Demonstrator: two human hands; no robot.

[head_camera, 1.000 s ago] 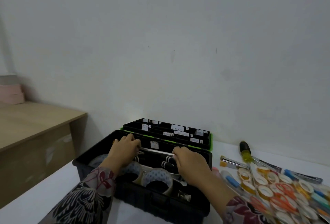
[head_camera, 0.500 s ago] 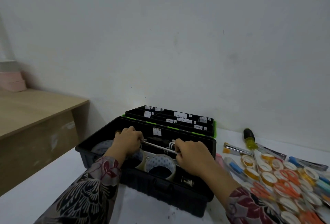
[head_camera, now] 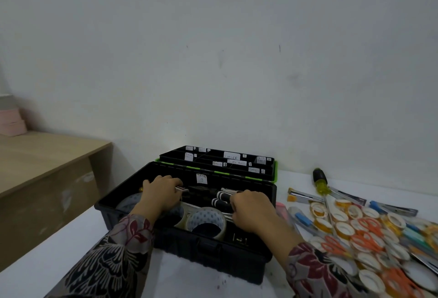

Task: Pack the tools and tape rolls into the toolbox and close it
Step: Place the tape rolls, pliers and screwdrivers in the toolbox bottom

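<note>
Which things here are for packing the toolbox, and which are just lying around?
For the job: toolbox, big tape rolls inside it, small tape rolls, screwdriver, orange scissors.
Just lying about: wooden desk, pink boxes.

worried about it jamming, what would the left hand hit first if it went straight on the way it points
Most likely the back wall of the toolbox, just beyond the knuckles of the left hand, which grips a tool; depth is hard to judge here.
</note>
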